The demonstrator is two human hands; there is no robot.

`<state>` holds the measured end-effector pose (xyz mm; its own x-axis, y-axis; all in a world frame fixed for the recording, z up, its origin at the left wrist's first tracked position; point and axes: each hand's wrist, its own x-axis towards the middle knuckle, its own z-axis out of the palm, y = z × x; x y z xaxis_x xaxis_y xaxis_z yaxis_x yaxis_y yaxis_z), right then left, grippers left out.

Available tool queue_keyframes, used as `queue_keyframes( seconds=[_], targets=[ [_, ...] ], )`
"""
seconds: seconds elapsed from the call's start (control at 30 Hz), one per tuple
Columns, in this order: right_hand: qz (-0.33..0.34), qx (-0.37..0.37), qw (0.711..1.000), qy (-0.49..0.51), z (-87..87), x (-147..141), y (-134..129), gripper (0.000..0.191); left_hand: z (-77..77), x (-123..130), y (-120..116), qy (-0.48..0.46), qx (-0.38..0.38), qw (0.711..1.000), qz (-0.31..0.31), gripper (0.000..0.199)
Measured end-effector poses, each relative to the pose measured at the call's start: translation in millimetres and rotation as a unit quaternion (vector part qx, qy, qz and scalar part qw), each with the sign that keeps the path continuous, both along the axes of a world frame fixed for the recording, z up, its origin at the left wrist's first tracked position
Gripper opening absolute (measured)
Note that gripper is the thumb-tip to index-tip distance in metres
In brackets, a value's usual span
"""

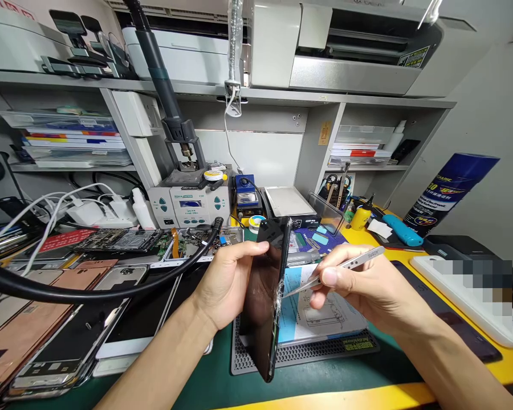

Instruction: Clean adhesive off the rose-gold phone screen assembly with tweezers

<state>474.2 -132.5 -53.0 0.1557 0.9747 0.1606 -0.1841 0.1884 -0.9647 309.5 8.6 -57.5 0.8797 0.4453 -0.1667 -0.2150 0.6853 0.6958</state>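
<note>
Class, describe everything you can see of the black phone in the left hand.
The black phone is slim and glossy, apparently glass-faced, with faint reflections and whitish, crack-like damage midway along its right edge. It is held roughly upright, slightly tilted, partly hiding a gray mat. The left hand holds its left side; tweezers point at the damage, contact unclear.

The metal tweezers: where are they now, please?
In the head view, the tweezers are right of centre, in the right hand, their tips close to the edge of the black device held by the left hand.
</note>
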Motion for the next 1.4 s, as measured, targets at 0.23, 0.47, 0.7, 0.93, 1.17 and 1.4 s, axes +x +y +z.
queue_keyframes(
  seconds=[0.23, 0.47, 0.7, 0.93, 1.17, 1.4],
  targets=[
    [0.002, -0.011, 1.000, 0.010, 3.8, 1, 0, 0.012, 4.5, -5, 10, -0.022, -0.003, 0.998, 0.063, 0.017],
    [-0.013, -0.063, 0.991, -0.119, 5.1, 15, 3, 0.019, 3.9, -9, 23, -0.045, 0.009, 0.992, 0.120, 0.009],
    [-0.020, -0.130, 0.979, -0.159, 1.1, 20, 7, 0.020, 3.6, -7, 22, -0.026, 0.014, 0.991, 0.128, 0.010],
    [-0.005, -0.151, 0.968, -0.199, -2.7, 17, 10, 0.025, 2.2, -8, 23, -0.012, 0.033, 0.994, 0.106, 0.014],
    [0.004, -0.155, 0.959, -0.236, -5.7, 17, 11, 0.030, 4.6, -7, 20, -0.016, 0.038, 0.992, 0.119, 0.012],
    [0.002, -0.159, 0.958, -0.238, -7.2, 17, 10, 0.027, 7.4, -5, 18, -0.026, 0.038, 0.992, 0.116, 0.017]
  ],
)
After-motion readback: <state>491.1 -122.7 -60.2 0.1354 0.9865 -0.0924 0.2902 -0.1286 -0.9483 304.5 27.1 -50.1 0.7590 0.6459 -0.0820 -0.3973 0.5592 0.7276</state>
